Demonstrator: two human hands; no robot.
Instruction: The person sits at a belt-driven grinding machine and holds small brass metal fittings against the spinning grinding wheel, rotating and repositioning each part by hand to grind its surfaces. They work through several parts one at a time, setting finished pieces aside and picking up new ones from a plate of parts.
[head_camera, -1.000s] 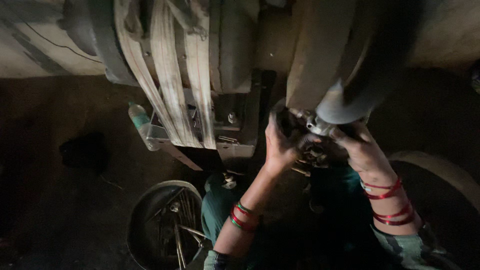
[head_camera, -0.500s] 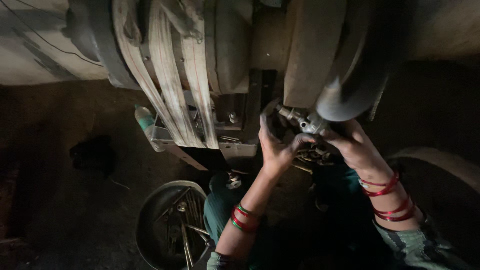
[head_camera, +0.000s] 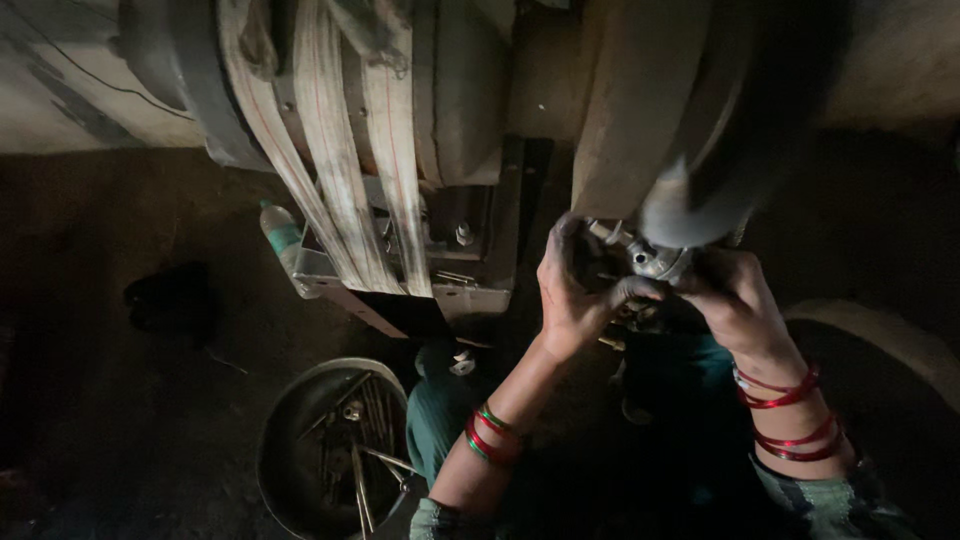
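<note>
left hand (head_camera: 575, 300): grip curled around small metal fitting (head_camera: 655, 262) under the big dark wheel (head_camera: 700, 130) | right hand (head_camera: 735, 300): fingers closed on fitting's other side | floor: round pan (head_camera: 290, 465) of bolts, green-capped bottle (head_camera: 282, 238) beside belts (head_camera: 340, 150)

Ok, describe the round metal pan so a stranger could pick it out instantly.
Start at the big machine with pale flat belts across the top. Drop to the dark floor below its left side: the round metal pan sits there, left of the left hand's forearm. It alone holds loose metal rods.
</note>
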